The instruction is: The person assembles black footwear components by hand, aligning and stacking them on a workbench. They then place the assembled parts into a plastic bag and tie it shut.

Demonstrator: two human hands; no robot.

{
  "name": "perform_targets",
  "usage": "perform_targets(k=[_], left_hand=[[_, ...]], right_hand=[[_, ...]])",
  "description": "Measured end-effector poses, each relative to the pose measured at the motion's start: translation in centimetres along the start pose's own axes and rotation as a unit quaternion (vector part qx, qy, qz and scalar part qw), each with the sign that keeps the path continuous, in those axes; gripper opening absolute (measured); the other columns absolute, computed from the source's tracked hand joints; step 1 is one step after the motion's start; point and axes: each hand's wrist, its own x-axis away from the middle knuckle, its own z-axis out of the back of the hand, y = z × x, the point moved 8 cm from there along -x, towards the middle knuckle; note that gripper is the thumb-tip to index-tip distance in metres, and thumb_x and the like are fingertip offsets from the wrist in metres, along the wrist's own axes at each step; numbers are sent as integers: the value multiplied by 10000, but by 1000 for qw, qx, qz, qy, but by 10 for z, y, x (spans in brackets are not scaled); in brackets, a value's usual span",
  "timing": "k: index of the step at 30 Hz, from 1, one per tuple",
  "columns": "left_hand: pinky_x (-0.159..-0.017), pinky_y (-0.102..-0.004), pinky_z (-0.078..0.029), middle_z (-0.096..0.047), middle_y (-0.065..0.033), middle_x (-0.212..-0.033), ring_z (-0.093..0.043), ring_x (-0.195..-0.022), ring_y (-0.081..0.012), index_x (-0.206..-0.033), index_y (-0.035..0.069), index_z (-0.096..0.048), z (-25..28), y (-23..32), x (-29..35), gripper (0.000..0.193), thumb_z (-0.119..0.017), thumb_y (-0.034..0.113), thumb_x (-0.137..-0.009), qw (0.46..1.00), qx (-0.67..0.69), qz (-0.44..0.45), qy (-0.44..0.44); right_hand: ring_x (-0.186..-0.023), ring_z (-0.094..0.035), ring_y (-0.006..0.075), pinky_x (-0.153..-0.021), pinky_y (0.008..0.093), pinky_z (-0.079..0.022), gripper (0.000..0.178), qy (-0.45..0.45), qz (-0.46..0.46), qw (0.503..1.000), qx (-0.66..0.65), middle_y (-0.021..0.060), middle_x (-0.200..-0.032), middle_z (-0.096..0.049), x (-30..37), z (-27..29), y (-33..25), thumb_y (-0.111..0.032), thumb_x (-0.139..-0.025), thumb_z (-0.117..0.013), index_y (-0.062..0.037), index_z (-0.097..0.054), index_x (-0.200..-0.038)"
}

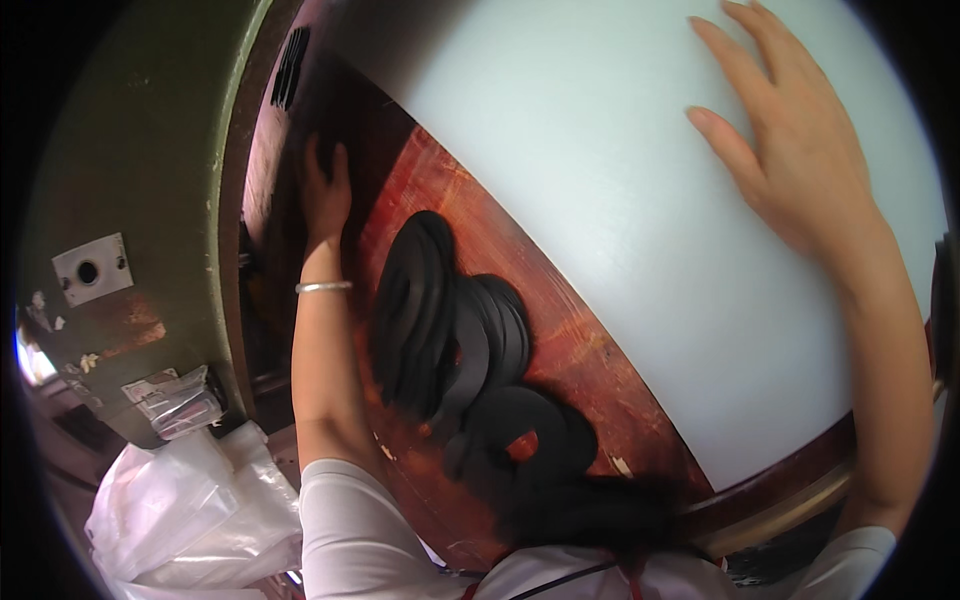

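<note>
My right hand (790, 150) is spread over a large smooth white sheet (600, 200), its thumb and fingers apart and nothing in them. Whether the palm presses on the sheet is hard to tell. In shadow at the far left, my left hand (328, 195) reaches forward beside the table's edge, fingers extended and apart, holding nothing that I can see. Between my arms, flat black rings (505, 420) lie in overlapping, leaning piles on the red-brown wooden table (565, 290). The tallest pile (415, 310) stands next to my left forearm.
A green metal cabinet or machine body (150, 190) rises along the left, with a small plate (92, 270) fixed to it. Below it hang clear plastic bags (190, 510). A small stack of thin black pieces (290, 68) sits beyond my left hand.
</note>
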Motion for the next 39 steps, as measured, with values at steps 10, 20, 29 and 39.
perform_targets(k=[10, 20, 29, 39], left_hand=[[-1050, -397, -342, -532, -205, -1283, -490, -1201, -357, -1278, 83, -533, -9, 0, 0, 448, -477, 383, -951, 999, 11, -33, 34], [-1042, -418, -312, -547, -148, -1082, -465, -1094, -296, -1209, 88, -566, 28, 111, 142, 373, -534, 308, -911, 976, 137, -28, -164], [-869, -320, -477, -665, -122, -1021, -618, -958, -202, -1204, -23, -575, 37, 106, 134, 589, -769, 237, -712, 862, 247, 70, -436], [-957, -409, -441, -566, -203, -1246, -557, -1131, -362, -1417, 118, -337, 58, 130, 176, 827, -705, 261, -690, 929, 190, -96, -303]], right_hand=[[-1289, -398, 372, -1049, 436, -358, 521, -52, 43, 997, 37, 209, -1396, -411, -12, -8, 3, -322, -899, -592, -95, -473, -1352], [-1278, -387, 418, -1059, 459, -342, 537, -20, -5, 999, -38, 265, -1358, -434, -10, -5, 4, -363, -858, -636, -48, -541, -1283], [-1249, -406, 404, -1022, 453, -379, 415, 9, -3, 990, -139, 235, -1289, -492, 22, 50, -15, -200, -816, -684, 5, -594, -1166], [-967, -625, 323, -856, 371, -491, 200, 3, -27, 931, -365, 176, -1000, -657, 113, 90, -127, -81, -794, -687, 11, -655, -969]])
